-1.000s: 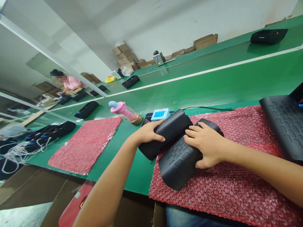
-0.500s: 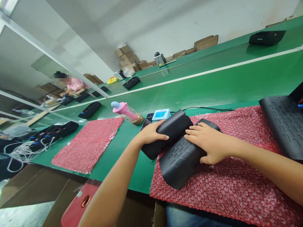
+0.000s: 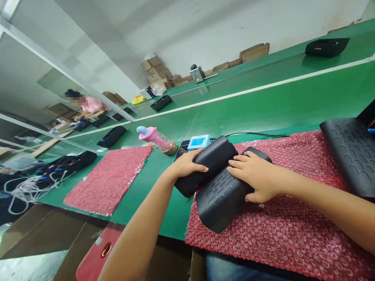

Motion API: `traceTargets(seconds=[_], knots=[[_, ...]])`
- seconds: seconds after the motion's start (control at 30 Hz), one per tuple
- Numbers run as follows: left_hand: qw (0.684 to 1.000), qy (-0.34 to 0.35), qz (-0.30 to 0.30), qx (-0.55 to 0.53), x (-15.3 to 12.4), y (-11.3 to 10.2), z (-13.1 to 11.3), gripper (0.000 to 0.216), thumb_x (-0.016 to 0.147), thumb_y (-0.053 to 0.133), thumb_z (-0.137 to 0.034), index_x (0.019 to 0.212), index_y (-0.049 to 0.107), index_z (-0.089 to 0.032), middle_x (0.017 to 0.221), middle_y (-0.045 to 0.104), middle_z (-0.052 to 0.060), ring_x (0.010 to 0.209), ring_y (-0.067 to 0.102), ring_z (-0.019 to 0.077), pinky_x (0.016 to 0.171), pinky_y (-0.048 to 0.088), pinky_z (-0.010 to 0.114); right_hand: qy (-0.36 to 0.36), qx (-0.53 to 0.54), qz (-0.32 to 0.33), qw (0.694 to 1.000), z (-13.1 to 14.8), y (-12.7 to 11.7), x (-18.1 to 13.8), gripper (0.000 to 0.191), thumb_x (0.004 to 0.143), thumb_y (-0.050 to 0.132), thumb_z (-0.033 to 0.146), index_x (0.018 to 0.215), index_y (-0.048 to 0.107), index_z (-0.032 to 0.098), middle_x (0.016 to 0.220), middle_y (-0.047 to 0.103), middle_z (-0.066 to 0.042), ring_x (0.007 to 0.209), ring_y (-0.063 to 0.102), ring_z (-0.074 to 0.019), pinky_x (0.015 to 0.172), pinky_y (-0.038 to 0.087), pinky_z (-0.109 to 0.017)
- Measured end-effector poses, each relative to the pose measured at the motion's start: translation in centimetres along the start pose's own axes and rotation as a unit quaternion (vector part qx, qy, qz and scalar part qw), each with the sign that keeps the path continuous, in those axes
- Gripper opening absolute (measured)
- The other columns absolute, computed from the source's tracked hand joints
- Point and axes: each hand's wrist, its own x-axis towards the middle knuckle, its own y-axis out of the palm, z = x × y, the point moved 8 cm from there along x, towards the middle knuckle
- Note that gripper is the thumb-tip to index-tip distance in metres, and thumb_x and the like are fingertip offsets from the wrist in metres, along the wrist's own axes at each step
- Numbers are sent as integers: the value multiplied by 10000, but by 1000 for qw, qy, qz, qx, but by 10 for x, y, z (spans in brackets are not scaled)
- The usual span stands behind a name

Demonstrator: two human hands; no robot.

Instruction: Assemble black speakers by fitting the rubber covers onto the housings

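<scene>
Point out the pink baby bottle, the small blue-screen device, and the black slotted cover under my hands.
Pink baby bottle (image 3: 155,138), head view, on its clear body.
Small blue-screen device (image 3: 199,141), head view, on its screen.
Black slotted plastic cover (image 3: 218,197), head view, on its slotted top face.

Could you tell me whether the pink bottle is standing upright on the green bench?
No, the pink bottle lies on its side on the green bench, beyond the left hand.
</scene>
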Motion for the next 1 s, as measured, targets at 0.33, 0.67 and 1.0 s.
traceTargets(seconds=[0.33,0.67,1.0], knots=[[998,-33,7,-57,12,1,11,718,587,679,-505,1246,504,-280,1132,628,2,1007,589,270,856,466,346,-11,-16,25,999,1,1,-2,746,618,677,309,1272,446,36,1314,433,-219,1177,401,-358,951,320,-516],[999,-42,-13,-5,9,0,2,710,589,669,-477,1246,506,-263,1094,640,12,993,589,285,856,457,360,-18,-5,20,1000,0,-1,-3,696,607,695,299,1227,486,63,1299,445,-211,1162,409,-365,933,324,-530],[995,-57,-57,61,3,-1,-9,639,668,577,-624,1207,522,-286,1121,619,43,961,588,279,834,442,368,-35,-3,33,999,1,1,-7,681,574,664,176,1221,483,68,1308,438,-188,1185,374,-354,948,319,-514]])
